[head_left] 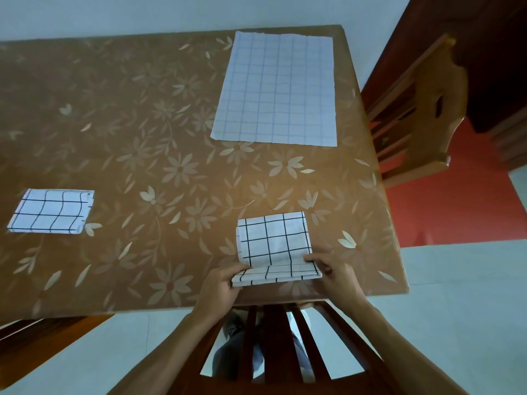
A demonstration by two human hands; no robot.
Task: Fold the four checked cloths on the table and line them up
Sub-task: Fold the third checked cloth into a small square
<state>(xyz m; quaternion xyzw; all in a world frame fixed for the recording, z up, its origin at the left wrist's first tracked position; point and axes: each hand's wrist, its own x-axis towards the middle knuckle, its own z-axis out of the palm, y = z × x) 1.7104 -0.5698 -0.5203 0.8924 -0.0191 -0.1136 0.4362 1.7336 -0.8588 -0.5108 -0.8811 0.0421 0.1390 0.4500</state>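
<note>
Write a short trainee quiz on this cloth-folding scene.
1. True or false: the far cloth lies flat on the table.
2. Fill in: the left cloth is already ___.
3. Which cloth do the left hand and right hand pinch? A: near cloth. B: left cloth. C: far cloth.
Key: 1 true; 2 folded; 3 A.

Parts of the fingers (312, 258) of the left hand (219, 285) and right hand (338, 276) are hidden under the near fold of the half-folded cloth (273, 243) that is pinched by them. The worktop (128, 143) is cut off at the left edge, and both forearms (399, 346) at the bottom edge. The person's legs (228, 357) are largely screened by the slats of the chair (272, 337).
</note>
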